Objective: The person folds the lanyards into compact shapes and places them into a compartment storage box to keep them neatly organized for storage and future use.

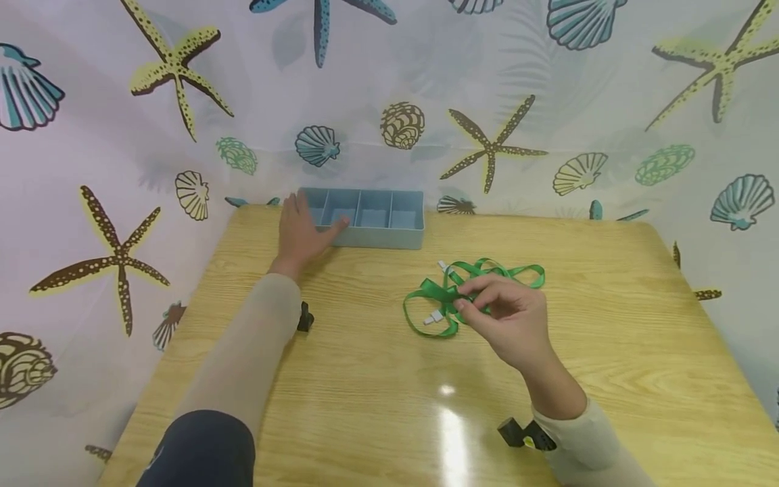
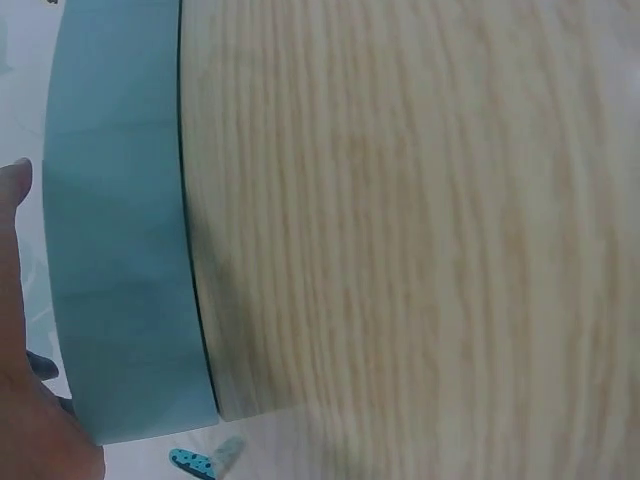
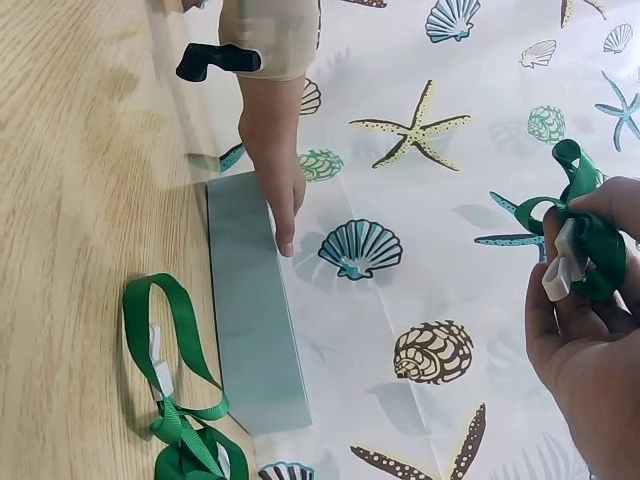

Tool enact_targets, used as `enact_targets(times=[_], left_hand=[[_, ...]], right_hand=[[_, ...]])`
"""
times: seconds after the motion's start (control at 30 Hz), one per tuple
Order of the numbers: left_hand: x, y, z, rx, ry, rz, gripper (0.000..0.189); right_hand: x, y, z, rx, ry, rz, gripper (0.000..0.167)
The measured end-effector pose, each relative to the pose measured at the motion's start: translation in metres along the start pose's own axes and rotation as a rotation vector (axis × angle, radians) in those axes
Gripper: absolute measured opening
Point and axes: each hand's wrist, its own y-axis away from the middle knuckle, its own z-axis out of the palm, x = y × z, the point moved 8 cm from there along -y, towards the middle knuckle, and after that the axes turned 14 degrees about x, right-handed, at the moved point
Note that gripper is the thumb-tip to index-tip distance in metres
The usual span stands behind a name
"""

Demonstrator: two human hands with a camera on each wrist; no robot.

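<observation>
A light blue box (image 1: 377, 238) with several compartments stands at the back of the table. At its left end rests my left hand (image 1: 302, 233), fingers fairly straight and the thumb across the front rim. In the left wrist view, only part of this hand (image 2: 40, 425) shows beside the box wall (image 2: 125, 250). Bunched green lanyard ribbon (image 3: 598, 250) with a white plastic clip (image 3: 565, 262) is pinched in my right hand (image 1: 508, 318), above the table. Below it lie more green lanyards (image 1: 414, 318) with white clips, loosely looped; the head view does not separate them clearly from the held one.
The wooden table (image 1: 365, 385) runs up to a white cloth (image 1: 359, 88) printed with shells and starfish behind and at both sides. A black wrist mount (image 1: 306, 316) is on the left sleeve, another (image 1: 526, 434) at the right sleeve.
</observation>
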Motion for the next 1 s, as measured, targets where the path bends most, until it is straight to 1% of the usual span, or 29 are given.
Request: enact_targets(times=[0.1,0.17,0.3,0.4,0.47,0.53,0.63,0.73,0.87,1.0], left_hand=[[0.000,0.000,0.001,-0.027,-0.040,0.012,0.125],[-0.002,-0.001,0.003,-0.063,-0.053,-0.007,0.128],[-0.008,-0.006,0.009,-0.119,-0.050,-0.032,0.138],[-0.011,-0.007,0.011,-0.130,-0.031,-0.037,0.143],[-0.012,-0.005,0.012,-0.139,-0.013,-0.053,0.146],[-0.012,-0.001,0.012,-0.150,-0.009,-0.060,0.146],[-0.012,0.005,0.013,-0.164,-0.034,-0.067,0.145],[-0.010,0.008,0.013,-0.166,-0.060,-0.045,0.141],[-0.005,0.007,0.012,-0.158,-0.051,-0.010,0.137],[-0.006,0.003,0.012,-0.155,-0.061,-0.013,0.137]], right_hand=[[0.002,0.000,0.002,0.001,0.003,0.003,0.018],[0.003,0.000,0.003,0.003,0.007,0.006,0.018],[0.004,0.000,0.004,0.006,0.007,0.004,0.022],[0.008,0.000,0.005,0.007,0.001,0.008,0.025],[0.012,0.001,0.005,0.006,0.002,0.019,0.025],[0.019,0.001,0.005,0.009,0.034,0.045,0.024],[0.031,-0.002,0.003,0.016,0.118,0.103,0.021],[0.046,-0.008,-0.002,0.040,0.217,0.164,0.018],[0.068,-0.023,-0.010,0.107,0.300,0.203,0.017],[0.090,-0.039,-0.012,0.187,0.334,0.199,0.018]])
